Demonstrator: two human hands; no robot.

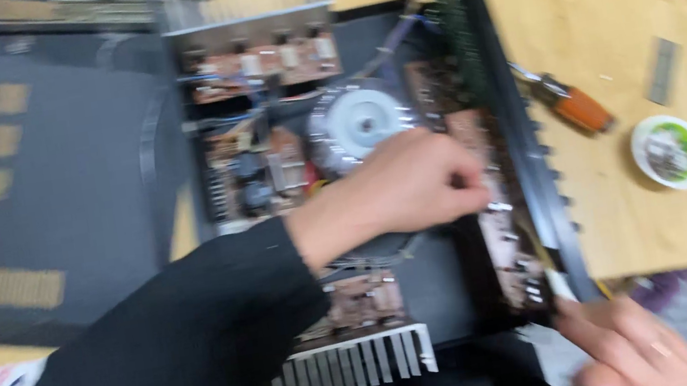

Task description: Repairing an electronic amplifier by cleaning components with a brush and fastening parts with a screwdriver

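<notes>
While the picture is blurred by motion, the left hand (402,189), in a black sleeve, reaches across the opened black metal amplifier chassis (432,298), its fingers (461,189) curled and pinched over the brown circuit board (498,224) along the chassis's right wall; whether they grasp anything there I cannot tell. Beside that hand, toward the chassis's middle, sits the round silver transformer (356,123). At the chassis's near right corner the right hand (625,346) holds a thin yellowish tool (550,266) between its fingers, tip on the board. Right of the chassis, on the light wooden counter (641,239), lie an orange-handled screwdriver (575,106) and a small round white tin (672,151).
</notes>
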